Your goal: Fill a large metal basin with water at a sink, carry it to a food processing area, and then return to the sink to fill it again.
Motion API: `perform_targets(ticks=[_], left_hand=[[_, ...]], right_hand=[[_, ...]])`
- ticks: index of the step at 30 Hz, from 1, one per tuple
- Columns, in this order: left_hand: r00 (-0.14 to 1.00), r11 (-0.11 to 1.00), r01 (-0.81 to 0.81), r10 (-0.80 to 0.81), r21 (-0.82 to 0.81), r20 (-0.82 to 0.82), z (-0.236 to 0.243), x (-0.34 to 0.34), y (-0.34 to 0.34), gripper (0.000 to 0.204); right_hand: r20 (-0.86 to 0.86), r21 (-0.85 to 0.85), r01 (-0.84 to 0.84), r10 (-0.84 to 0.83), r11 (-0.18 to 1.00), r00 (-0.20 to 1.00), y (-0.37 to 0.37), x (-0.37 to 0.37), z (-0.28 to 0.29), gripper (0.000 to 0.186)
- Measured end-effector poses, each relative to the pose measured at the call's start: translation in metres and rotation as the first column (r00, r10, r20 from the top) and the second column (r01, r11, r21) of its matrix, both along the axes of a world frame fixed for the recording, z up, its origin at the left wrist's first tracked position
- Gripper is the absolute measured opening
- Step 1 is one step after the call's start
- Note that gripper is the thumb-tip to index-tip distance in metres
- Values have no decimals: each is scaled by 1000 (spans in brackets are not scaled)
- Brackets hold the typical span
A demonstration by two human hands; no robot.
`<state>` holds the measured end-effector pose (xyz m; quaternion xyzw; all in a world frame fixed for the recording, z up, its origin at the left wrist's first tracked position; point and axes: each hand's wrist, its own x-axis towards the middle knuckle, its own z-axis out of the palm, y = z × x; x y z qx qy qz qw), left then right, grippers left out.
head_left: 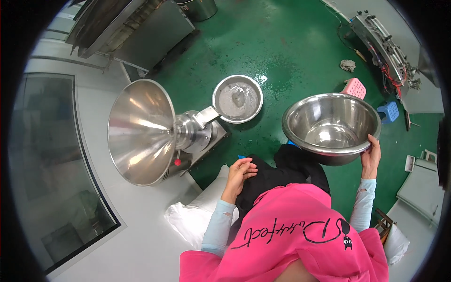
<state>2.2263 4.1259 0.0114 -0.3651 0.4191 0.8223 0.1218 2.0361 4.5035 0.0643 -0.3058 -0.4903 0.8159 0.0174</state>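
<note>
Right hand holds a steel bowl; left hand rests on the lap.

The right hand (371, 160), at four o'clock, has its fingers clamped on the rim of the empty bowl (331, 126), carried above the green floor (291, 51). The left hand (240, 171), near centre, lies with fingers loosely curled together, gripping nothing. At nine o'clock stands a funnel-topped mill (155, 134), its spout over a pan (237, 98).

Person seen from above: bright pink apron (300, 235) bearing black cursive lettering and a small black cat motif — worn over a black garment (277, 176). Both forearms are covered by pale blue close-fitting sleeves (217, 225), each with small worn holes; the hands are bare.
</note>
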Motion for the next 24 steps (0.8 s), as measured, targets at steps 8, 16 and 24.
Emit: perform_targets(ticks=[8, 16, 24], left_hand=[[966, 933, 121, -32, -339, 258, -32, -31, 54, 25], [767, 813, 396, -39, -426, 640, -66, -4, 62, 30], [830, 811, 357, -48, -464, 556, -111, -90, 61, 50]], right_hand=[[-4, 1, -93, 93, 996, 996, 31, -47, 3, 23], [9, 104, -104, 103, 989, 995, 63, -86, -11, 18], [74, 138, -77, 68, 987, 995, 80, -143, -13, 26]])
